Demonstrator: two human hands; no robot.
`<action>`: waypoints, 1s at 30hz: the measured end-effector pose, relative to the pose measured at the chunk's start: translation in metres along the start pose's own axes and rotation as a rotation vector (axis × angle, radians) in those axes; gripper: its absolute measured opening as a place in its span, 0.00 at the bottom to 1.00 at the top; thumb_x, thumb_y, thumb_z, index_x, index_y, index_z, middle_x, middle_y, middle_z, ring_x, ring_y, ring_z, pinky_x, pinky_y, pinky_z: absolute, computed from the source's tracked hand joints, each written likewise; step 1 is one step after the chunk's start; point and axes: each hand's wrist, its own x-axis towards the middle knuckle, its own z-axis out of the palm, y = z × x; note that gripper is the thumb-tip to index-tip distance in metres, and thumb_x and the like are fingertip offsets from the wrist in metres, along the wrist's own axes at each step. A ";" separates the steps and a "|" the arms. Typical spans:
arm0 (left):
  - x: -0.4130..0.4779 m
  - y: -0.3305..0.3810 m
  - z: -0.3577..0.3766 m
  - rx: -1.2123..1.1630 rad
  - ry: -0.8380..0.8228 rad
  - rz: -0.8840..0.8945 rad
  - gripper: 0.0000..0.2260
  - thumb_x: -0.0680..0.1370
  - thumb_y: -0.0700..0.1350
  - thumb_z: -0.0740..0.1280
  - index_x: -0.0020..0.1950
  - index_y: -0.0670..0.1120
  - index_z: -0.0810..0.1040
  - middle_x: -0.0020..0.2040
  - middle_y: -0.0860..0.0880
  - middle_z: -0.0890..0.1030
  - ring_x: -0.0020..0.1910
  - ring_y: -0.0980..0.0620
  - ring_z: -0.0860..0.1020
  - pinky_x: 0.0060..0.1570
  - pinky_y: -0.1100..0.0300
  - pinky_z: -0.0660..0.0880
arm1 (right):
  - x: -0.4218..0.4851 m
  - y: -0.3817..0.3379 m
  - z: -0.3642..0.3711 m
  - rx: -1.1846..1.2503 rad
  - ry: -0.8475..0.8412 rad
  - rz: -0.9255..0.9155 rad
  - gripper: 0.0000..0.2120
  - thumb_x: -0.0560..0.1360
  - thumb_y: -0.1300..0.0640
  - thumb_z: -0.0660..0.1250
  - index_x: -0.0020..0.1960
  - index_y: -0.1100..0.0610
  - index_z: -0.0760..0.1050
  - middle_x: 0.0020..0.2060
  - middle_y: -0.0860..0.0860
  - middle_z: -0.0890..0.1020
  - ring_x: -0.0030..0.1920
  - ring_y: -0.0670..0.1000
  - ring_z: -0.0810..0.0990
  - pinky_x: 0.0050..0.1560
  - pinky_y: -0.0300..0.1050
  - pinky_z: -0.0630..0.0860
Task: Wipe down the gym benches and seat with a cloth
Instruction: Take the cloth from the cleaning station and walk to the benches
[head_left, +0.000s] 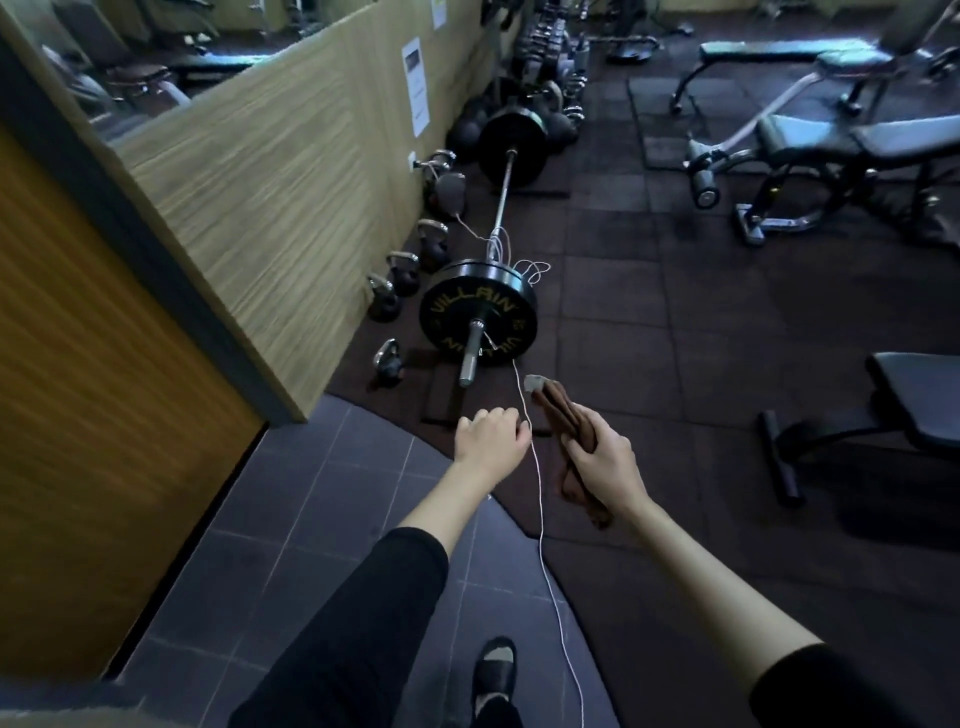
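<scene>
Plate (444, 323) with yellow "VILLAIN" lettering

The near bench (919, 405) is cut off by the right edge.

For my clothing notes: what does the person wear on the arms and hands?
Black long sleeves cover both arms, the left sleeve and the right sleeve, ending partway along the forearms. The left hand and the right hand are bare: no gloves, no watch or ring visible.
</scene>
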 end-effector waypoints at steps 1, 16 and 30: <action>0.015 0.000 -0.001 0.006 0.002 0.014 0.15 0.81 0.51 0.54 0.55 0.44 0.76 0.56 0.45 0.79 0.58 0.43 0.74 0.55 0.50 0.67 | 0.011 -0.001 -0.001 0.001 0.014 0.013 0.20 0.75 0.58 0.66 0.65 0.45 0.72 0.51 0.44 0.82 0.49 0.41 0.77 0.46 0.33 0.68; 0.182 0.059 0.003 0.048 -0.030 0.276 0.15 0.81 0.50 0.55 0.55 0.43 0.76 0.55 0.45 0.79 0.57 0.42 0.75 0.53 0.50 0.69 | 0.134 0.018 -0.058 0.008 0.276 0.177 0.23 0.75 0.55 0.66 0.69 0.44 0.68 0.57 0.48 0.82 0.58 0.50 0.79 0.53 0.39 0.70; 0.419 0.227 0.014 -0.038 -0.017 0.344 0.15 0.81 0.50 0.54 0.52 0.44 0.76 0.53 0.46 0.79 0.55 0.43 0.75 0.50 0.50 0.68 | 0.345 0.083 -0.218 0.001 0.307 0.192 0.27 0.76 0.52 0.65 0.69 0.33 0.61 0.61 0.44 0.79 0.60 0.49 0.77 0.60 0.45 0.72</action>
